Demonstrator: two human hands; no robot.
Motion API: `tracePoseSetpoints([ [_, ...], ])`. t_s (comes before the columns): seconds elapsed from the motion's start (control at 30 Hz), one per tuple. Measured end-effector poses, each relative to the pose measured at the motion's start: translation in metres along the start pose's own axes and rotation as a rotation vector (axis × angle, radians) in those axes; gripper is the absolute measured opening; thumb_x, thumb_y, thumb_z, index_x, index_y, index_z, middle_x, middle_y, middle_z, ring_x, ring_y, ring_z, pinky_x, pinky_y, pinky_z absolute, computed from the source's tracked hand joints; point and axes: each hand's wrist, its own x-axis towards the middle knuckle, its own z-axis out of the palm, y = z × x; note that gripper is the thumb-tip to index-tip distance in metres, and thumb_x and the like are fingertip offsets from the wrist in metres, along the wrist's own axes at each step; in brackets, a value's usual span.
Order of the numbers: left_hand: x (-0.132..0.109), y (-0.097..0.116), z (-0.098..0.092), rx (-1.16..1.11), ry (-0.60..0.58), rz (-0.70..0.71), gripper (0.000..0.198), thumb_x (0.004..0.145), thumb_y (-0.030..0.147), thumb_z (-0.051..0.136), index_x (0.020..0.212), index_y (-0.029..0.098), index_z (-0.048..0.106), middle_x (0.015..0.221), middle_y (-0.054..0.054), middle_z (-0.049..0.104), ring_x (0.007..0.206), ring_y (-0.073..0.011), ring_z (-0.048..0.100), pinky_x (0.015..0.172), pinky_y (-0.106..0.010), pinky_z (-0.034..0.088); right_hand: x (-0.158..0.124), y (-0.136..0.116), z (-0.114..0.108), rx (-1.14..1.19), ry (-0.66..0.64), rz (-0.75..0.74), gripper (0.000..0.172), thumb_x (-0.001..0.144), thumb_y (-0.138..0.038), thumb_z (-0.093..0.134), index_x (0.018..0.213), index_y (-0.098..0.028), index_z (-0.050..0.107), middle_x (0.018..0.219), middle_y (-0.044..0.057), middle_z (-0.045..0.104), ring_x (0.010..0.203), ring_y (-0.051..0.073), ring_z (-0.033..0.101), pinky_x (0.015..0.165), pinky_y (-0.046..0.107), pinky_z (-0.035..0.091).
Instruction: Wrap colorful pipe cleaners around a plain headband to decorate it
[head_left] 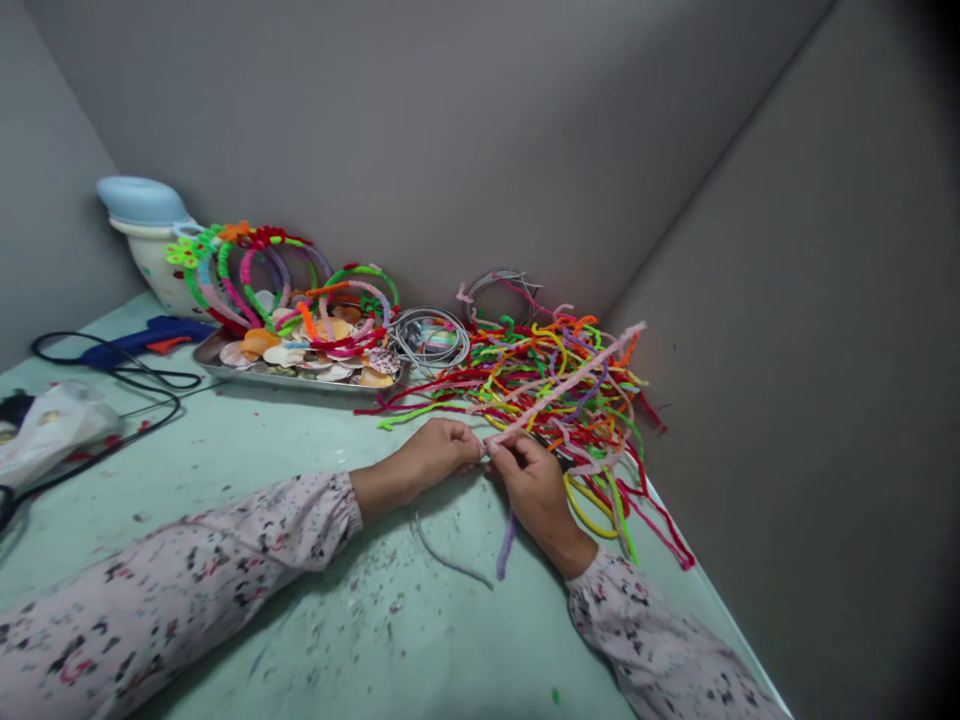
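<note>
A light pink pipe cleaner (pixel 577 380) slants up to the right from between my two hands. My right hand (pixel 536 490) pinches it close to its lower end. Closed too, my left hand (pixel 439 455) meets that same end with thumb and finger; the exact spot between the fingertips is small and partly hidden. Below the hands, a grey pipe cleaner (pixel 450 562) lies loose on the table. A purple pipe cleaner (pixel 507 545) sticks out beside my right hand, its upper part covered.
Behind my hands spreads a tangled pile of coloured pipe cleaners (pixel 517 365), with wire coils (pixel 431 338) beside it. A metal tray (pixel 300 380) holds shells and decorated headbands (pixel 247 265). Farther left are a blue glue gun (pixel 142 340), its black cord, a plastic bag (pixel 64 425) and a blue-lidded bin (pixel 150 215).
</note>
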Motion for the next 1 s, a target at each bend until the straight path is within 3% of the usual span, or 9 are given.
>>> tracePoseSetpoints([
  [0.17, 0.0018, -0.003, -0.0008, -0.014, -0.007, -0.007, 0.012, 0.069, 0.025, 0.057, 0.067, 0.013, 0.059, 0.051, 0.004, 0.049, 0.043, -0.0058, 0.034, 0.043, -0.021, 0.02, 0.0003, -0.0047, -0.0004, -0.116, 0.034, -0.145, 0.01, 0.082, -0.021, 0.057, 0.08, -0.018, 0.067, 0.083, 0.005, 0.065, 0.084, 0.019, 0.061, 0.081, 0.032, 0.046],
  [0.63, 0.0007, -0.0015, -0.0005, -0.002, 0.0, 0.011, 0.011, 0.067, 0.023, 0.055, 0.064, 0.013, 0.058, 0.051, 0.004, 0.048, 0.043, -0.0052, 0.033, 0.043, -0.021, 0.019, -0.0016, -0.0074, -0.0037, -0.249, -0.031, -0.284, 0.012, 0.085, -0.018, 0.053, 0.08, -0.019, 0.064, 0.08, 0.003, 0.06, 0.076, 0.017, 0.057, 0.069, 0.028, 0.045],
  [0.73, 0.0012, -0.0015, -0.0024, 0.009, -0.003, -0.001, 0.013, 0.068, 0.025, 0.055, 0.068, 0.012, 0.06, 0.052, 0.004, 0.048, 0.043, -0.0055, 0.034, 0.043, -0.021, 0.02, -0.0016, -0.0066, -0.004, -0.265, -0.029, -0.279, 0.01, 0.084, -0.02, 0.054, 0.083, -0.019, 0.064, 0.082, 0.004, 0.063, 0.078, 0.018, 0.058, 0.071, 0.029, 0.046],
  [0.9, 0.0026, -0.0032, -0.0077, -0.024, -0.069, 0.015, 0.016, 0.07, 0.029, 0.057, 0.071, 0.013, 0.06, 0.051, 0.004, 0.046, 0.042, -0.0055, 0.032, 0.041, -0.021, 0.019, -0.0019, -0.0027, -0.0019, -0.229, -0.029, -0.143, 0.017, 0.082, -0.021, 0.055, 0.098, -0.019, 0.061, 0.09, 0.005, 0.065, 0.08, 0.018, 0.06, 0.072, 0.029, 0.047],
  [1.0, 0.0029, -0.0038, -0.0089, -0.075, -0.094, -0.005, 0.017, 0.071, 0.03, 0.056, 0.073, 0.014, 0.059, 0.052, 0.004, 0.048, 0.04, -0.0051, 0.032, 0.04, -0.02, 0.019, -0.002, -0.0001, -0.0009, -0.214, -0.042, -0.098, 0.015, 0.081, -0.021, 0.054, 0.094, -0.019, 0.061, 0.086, 0.004, 0.065, 0.077, 0.018, 0.06, 0.071, 0.029, 0.047],
])
